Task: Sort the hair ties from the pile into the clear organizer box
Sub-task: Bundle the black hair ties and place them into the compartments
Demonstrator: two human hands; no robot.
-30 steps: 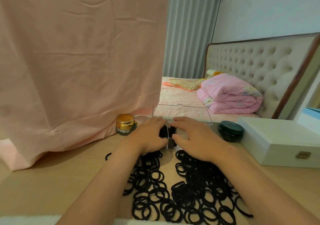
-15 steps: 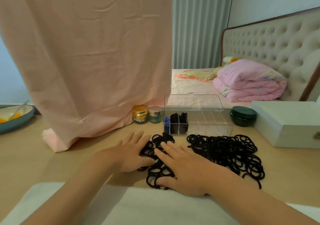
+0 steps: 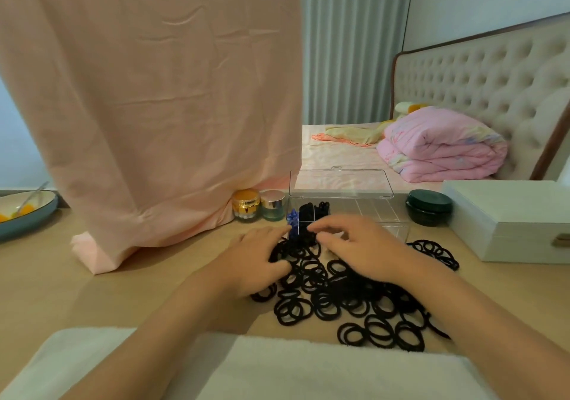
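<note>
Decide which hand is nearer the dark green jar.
Right. The right hand lies just left of the dark green jar; the left hand sits farther left still.

Two hands (image 3: 257, 259) (image 3: 365, 250), one organizer box (image 3: 374, 213), three jars (image 3: 245, 205) (image 3: 272, 204) (image 3: 428, 206), one bowl (image 3: 29, 214).

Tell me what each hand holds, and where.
The left hand lies flat on the hair ties. The right hand curls its fingertips at the front of the box; whether they pinch a tie cannot be told.

Pink cloth (image 3: 154, 106) beside a gold jar (image 3: 245, 206); dark green tin (image 3: 428, 207) near a white box (image 3: 509, 217); bowl (image 3: 27, 213), perhaps with fruit.
</note>
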